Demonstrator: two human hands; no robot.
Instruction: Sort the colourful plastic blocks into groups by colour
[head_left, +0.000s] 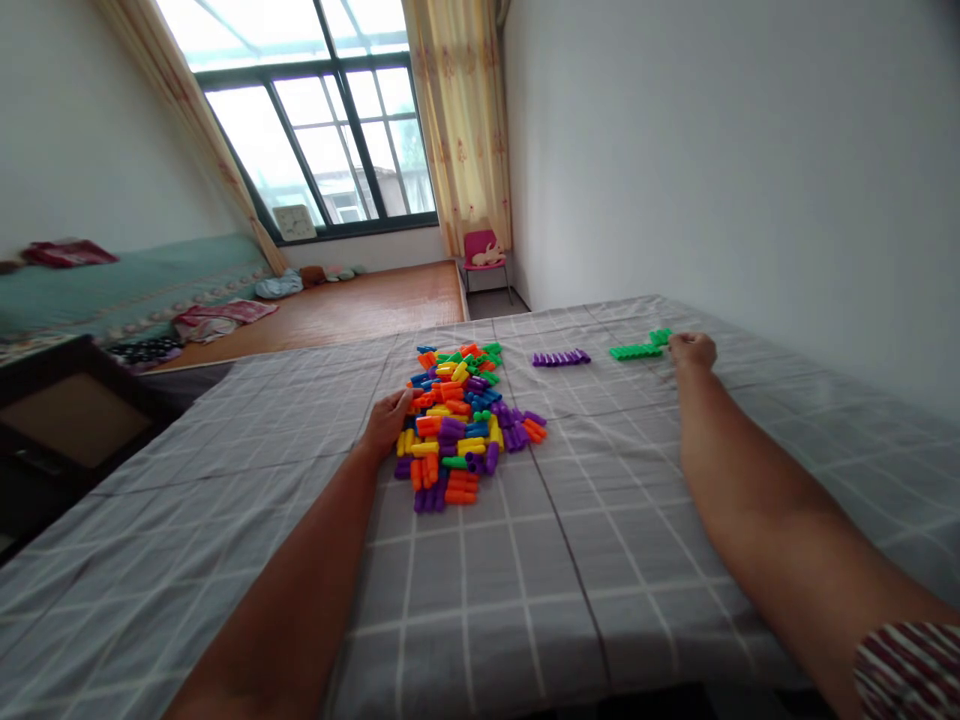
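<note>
A heap of plastic bullet-shaped building blocks (454,430) in orange, purple, yellow, blue and green lies mid-bed. My left hand (388,422) is at the heap's left edge, fingers curled together against orange blocks; what it grips, if anything, is hidden. Farther right, my right hand (694,352) pinches at the end of some green building blocks (636,352), with its fingertips closed on a green piece that is mostly covered. Between the heap and the green blocks lies a row of joined purple building blocks (561,358).
The blocks lie on a grey checked bedsheet (480,600). A white wall (735,180) borders the bed on the right. Beyond are a wooden platform (360,305), a pink chair (480,245) with a soft toy, and a window. A dark cabinet (67,430) stands at left.
</note>
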